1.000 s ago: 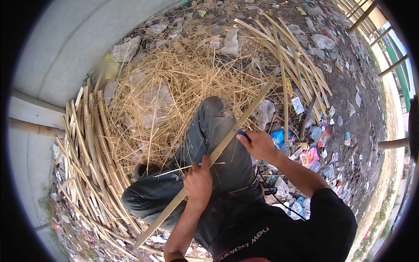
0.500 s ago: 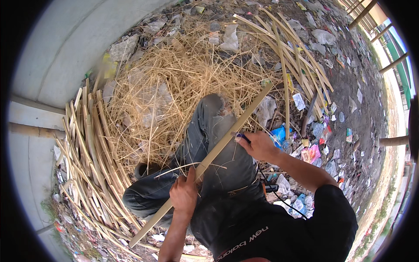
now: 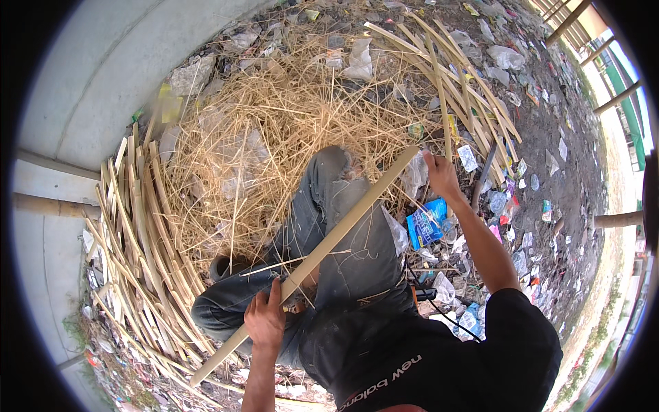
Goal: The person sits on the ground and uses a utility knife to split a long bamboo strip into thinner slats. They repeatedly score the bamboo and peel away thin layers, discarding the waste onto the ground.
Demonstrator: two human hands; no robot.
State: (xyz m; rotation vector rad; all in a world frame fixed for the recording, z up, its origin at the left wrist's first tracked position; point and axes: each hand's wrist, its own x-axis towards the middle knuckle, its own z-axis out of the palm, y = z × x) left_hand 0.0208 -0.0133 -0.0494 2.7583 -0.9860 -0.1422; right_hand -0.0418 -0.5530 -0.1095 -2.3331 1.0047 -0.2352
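A long, flat bamboo strip point(image 3: 343, 226) slants across my lap, its upper end beyond my knee and its lower end over the ground at left. My left hand point(image 3: 264, 319) is closed round its lower part, index finger along the strip. Just past the upper end, apart from it, is my right hand point(image 3: 443, 177). Its fingers are curled, and what they hold, if anything, is hidden. A thin sliver point(image 3: 295, 262) lies crosswise by the strip above my left hand. My crossed legs in dusty dark trousers point(image 3: 353, 257) lie under the strip.
Bamboo strips are stacked at left point(image 3: 147, 254), beside a grey wall point(image 3: 103, 89). More strips point(image 3: 467, 89) lie at far right. A heap of shavings point(image 3: 274, 130) spreads before my legs. Litter, including a blue packet point(image 3: 425, 223), covers the ground at right; a black cable point(image 3: 446, 316) runs beside me.
My right hand has moved up and right, off the strip and past its upper end. My left hand and the strip's lower end have shifted slightly down and left. The blue packet is now uncovered.
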